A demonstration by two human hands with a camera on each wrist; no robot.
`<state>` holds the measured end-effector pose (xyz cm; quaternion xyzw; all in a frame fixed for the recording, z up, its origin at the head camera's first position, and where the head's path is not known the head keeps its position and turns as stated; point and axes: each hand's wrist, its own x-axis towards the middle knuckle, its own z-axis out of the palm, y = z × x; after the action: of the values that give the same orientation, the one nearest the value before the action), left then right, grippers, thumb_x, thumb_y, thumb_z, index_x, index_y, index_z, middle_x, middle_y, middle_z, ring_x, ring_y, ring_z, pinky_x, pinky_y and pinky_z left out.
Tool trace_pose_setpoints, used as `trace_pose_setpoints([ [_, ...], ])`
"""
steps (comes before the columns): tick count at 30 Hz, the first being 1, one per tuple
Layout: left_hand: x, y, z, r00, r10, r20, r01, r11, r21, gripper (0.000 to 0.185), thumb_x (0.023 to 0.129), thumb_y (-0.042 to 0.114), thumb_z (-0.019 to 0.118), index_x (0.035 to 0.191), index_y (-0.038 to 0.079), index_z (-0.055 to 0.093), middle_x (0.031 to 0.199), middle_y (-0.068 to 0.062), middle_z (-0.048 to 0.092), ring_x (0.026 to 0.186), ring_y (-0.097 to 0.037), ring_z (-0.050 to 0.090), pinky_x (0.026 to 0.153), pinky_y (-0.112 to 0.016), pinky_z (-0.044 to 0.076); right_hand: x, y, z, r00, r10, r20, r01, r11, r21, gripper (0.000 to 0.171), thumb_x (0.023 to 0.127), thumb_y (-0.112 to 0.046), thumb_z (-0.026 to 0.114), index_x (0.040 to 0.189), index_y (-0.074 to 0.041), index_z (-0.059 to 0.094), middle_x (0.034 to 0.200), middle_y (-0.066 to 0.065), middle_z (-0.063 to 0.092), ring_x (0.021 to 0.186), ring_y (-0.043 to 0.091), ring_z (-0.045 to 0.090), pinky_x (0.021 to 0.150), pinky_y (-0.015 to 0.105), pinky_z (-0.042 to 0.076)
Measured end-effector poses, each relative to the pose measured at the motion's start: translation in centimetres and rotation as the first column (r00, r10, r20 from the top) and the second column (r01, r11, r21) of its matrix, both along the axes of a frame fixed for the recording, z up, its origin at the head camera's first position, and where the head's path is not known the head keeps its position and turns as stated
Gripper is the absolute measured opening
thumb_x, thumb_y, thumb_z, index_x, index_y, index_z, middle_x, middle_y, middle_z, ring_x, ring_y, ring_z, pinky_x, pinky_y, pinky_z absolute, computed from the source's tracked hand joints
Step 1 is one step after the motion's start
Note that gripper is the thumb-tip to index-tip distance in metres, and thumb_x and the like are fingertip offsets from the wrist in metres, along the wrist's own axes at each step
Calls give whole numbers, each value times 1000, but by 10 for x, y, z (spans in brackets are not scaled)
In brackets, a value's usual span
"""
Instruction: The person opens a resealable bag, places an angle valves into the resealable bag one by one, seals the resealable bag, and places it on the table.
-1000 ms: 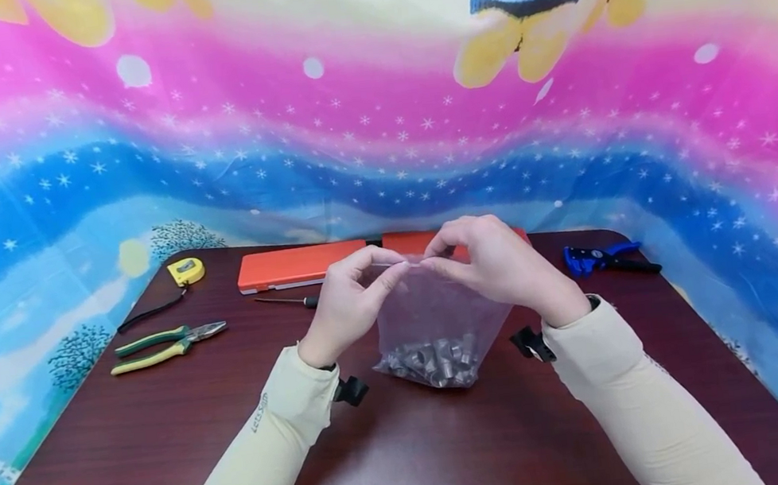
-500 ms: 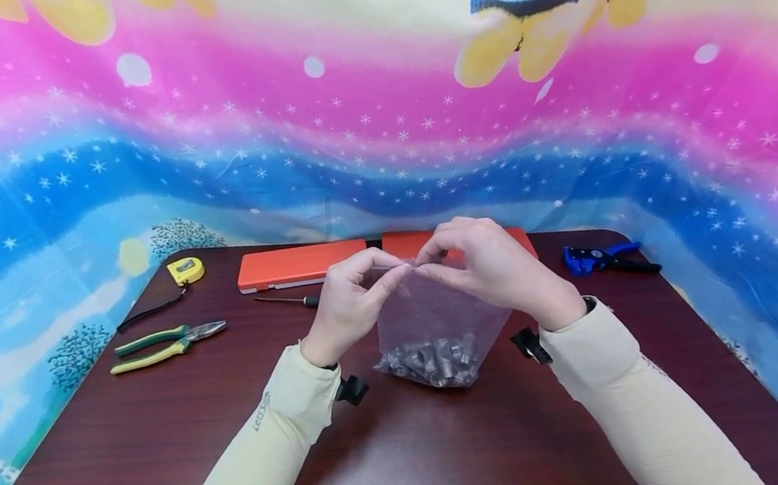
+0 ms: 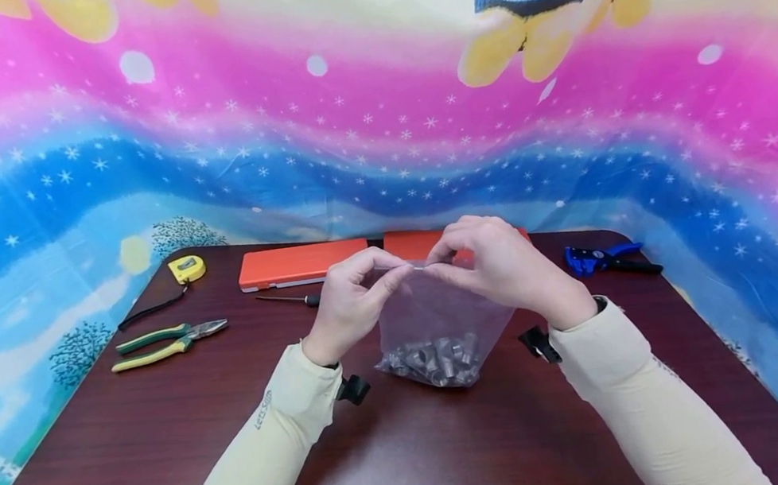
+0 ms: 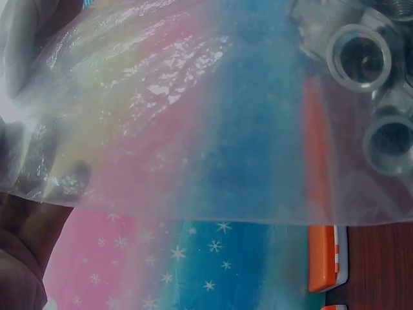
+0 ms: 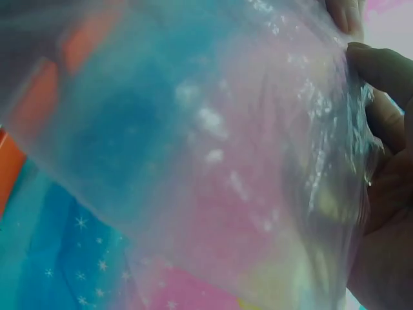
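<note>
Clear plastic bag [image 3: 438,318] of small grey metal sleeves [image 3: 438,355] stands at the centre of the head view on a dark wooden table [image 3: 413,456]; the left hand [image 3: 350,304] and right hand [image 3: 507,267] pinch its top edge, fingertips nearly meeting. Behind lie orange flat cases [image 3: 302,263]; green-handled pliers [image 3: 164,345] and a yellow tape measure [image 3: 186,269] sit at left, a blue tool [image 3: 607,258] at right.

Left wrist view: bag film fills the frame, sleeves at upper right, fingers [image 4: 22,226] at the left edge.

Right wrist view: film again, fingers [image 5: 381,71] pinching it at upper right.
</note>
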<state>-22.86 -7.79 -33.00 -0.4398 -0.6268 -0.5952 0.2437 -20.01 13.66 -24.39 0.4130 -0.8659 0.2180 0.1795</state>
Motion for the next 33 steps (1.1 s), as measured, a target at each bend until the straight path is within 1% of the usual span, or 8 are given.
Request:
trace_pose_setpoints([
  [3,2,-1,2,1000,8,-7,-8,1000,-10,7,90,-2,70,93,4,72,79,-4,69,70,-16,68,59,-29,54,1,3,-1,1000,1,0,-1,1000,14,6,86,-16,79,90,-13,75,82,-7,66,77,12,55,64,31,46],
  [7,2,-1,4,1000,-1,-30,0,1000,-8,12,87,-8,71,92,3,72,80,-4,69,70,-16,67,60,-29,54,3,7,-2,1000,-7,-17,8,999,31,6,87,-17,79,90,-14,75,82,-8,65,76,11,53,63,30,46],
  [10,2,-1,3,999,-1,-33,0,1000,-7,12,87,-8,71,92,3,73,79,-5,69,69,-16,67,59,-29,54,3,11,-4,1000,-20,-14,20,999,37,6,86,-16,79,91,-14,75,82,-7,65,75,9,52,62,29,46],
  [12,2,-1,2,999,11,-33,-11,1000,-10,9,87,-4,72,92,3,73,79,-4,69,68,-16,66,58,-28,53,4,14,-4,1000,-24,-10,24,999,38,6,86,-15,79,90,-13,75,82,-7,65,74,9,52,61,29,46],
  [17,2,-4,1,999,50,-17,-50,999,-17,1,89,4,73,90,4,74,77,-2,69,64,-15,65,54,-26,50,5,21,-4,999,-38,-3,38,998,40,6,86,-14,79,90,-13,75,82,-6,64,74,10,53,61,28,46],
  [24,4,-6,3,996,89,19,-88,996,-32,4,87,0,74,91,2,74,77,-4,70,65,-16,66,57,-25,51,7,33,-5,994,-106,30,104,994,42,7,86,-15,80,90,-15,75,82,-8,62,72,7,50,60,29,45],
  [28,8,-6,7,993,110,40,-108,993,-39,5,87,0,74,90,-3,73,76,-8,70,65,-20,67,59,-24,51,7,39,-5,992,-121,35,120,992,42,7,86,-15,80,91,-15,75,83,-8,62,72,8,51,62,30,45],
  [33,22,-6,22,989,140,37,-138,989,-44,5,88,-1,73,88,-6,72,73,-12,68,65,-24,66,58,-23,48,9,48,-5,990,-134,42,132,991,36,6,87,-14,79,91,-15,75,83,-7,62,74,8,51,63,30,47],
])
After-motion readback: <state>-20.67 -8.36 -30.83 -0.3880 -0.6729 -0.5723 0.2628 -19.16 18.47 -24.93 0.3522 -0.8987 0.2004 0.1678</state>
